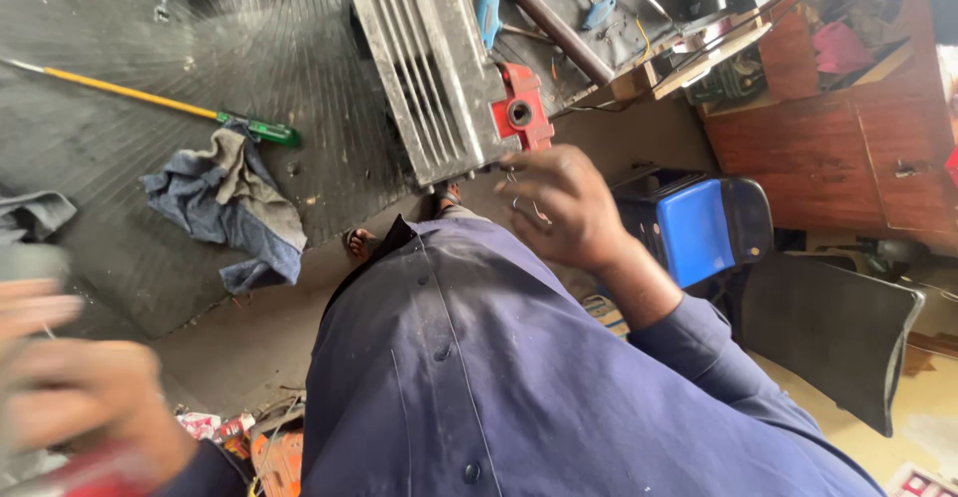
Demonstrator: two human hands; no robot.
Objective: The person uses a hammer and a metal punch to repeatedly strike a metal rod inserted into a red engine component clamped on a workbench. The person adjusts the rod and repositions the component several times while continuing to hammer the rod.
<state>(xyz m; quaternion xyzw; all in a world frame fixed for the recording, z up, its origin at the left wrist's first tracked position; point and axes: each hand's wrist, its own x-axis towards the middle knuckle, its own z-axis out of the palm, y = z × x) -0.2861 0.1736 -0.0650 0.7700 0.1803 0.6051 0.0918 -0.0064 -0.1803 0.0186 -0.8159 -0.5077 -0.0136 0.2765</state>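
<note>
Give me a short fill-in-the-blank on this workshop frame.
1. The right hand reaches toward the grey slotted metal housing, whose end part is ____.
2. The crumpled cloth rag lies on the dark ____ mat.
3. The long screwdriver has a ____ shaft.

Missing: red; ribbed; yellow

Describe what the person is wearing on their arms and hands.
Both hands are bare, no gloves. The right hand comes out of a dark navy sleeve, dusty like the buttoned workwear. The left hand is motion-blurred, with a dark navy cuff.
</note>
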